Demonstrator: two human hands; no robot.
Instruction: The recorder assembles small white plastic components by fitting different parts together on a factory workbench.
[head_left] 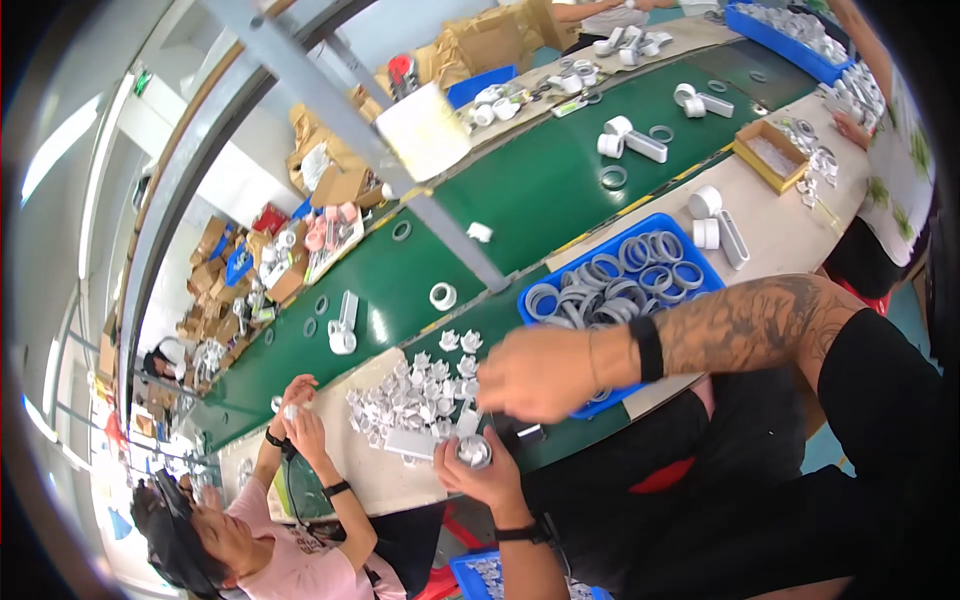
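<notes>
My left hand (487, 478) is closed round a white plastic fitting. Its round open end (473, 452) faces up, and a flat white arm (410, 444) sticks out to the left. Just above it is my right hand (540, 375), back upward and blurred; its fingers point down toward the fitting, and whether they hold anything is hidden. Beside both hands lies a heap of small white claw-shaped plastic parts (405, 397). Right behind my right hand stands a blue bin (708, 268) full of grey rings (605, 272).
A green conveyor belt (480, 195) carries white fittings (343, 325) and loose grey rings (613, 178). A grey metal post (455, 235) rises by the belt. A co-worker in pink (300, 570) sits to the left; another person (895, 150) stands far right. A yellow box (772, 155) is near them.
</notes>
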